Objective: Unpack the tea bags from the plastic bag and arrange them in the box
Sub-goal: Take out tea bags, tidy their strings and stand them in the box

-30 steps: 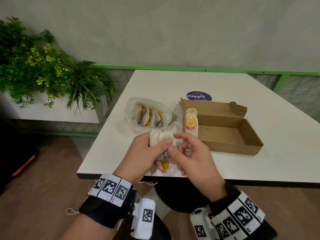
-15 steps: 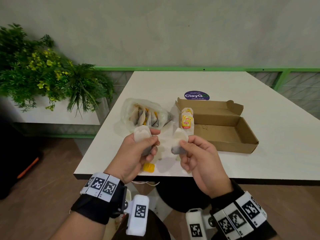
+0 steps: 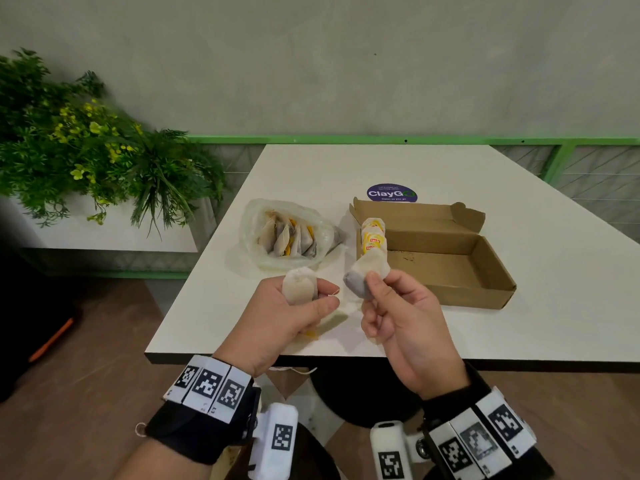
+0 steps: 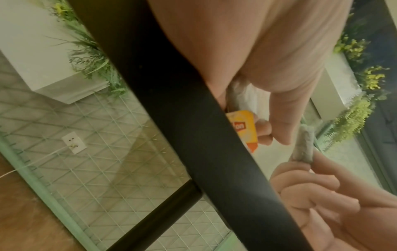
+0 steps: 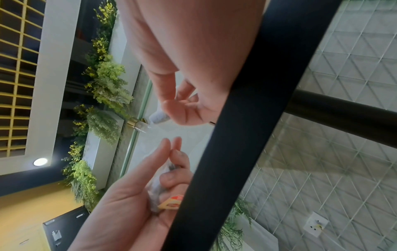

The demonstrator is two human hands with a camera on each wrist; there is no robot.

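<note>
My left hand (image 3: 311,296) grips a pale tea bag (image 3: 299,285) upright above the table's near edge; its yellow tag (image 4: 244,129) hangs under the fingers. A little to the right, my right hand (image 3: 375,289) pinches a second, greyer tea bag (image 3: 363,277) just in front of the open cardboard box (image 3: 450,265). Several tea bags with yellow tags (image 3: 373,237) stand in a row at the box's left end. The clear plastic bag (image 3: 273,261) with several more tea bags lies left of the box. In the right wrist view, the right hand's tea bag (image 5: 159,117) shows above the left hand's tea bag (image 5: 156,183).
The white table (image 3: 450,168) carries a round purple sticker (image 3: 391,193) behind the box. A planter with green and yellow foliage (image 3: 86,150) stands to the left, off the table. The table's black edge (image 4: 193,135) crosses both wrist views.
The two hands, together on a clump of tea bags a second ago, have pulled apart, each now holding one tea bag. The left bag's dangling tag is tucked under the hand.
</note>
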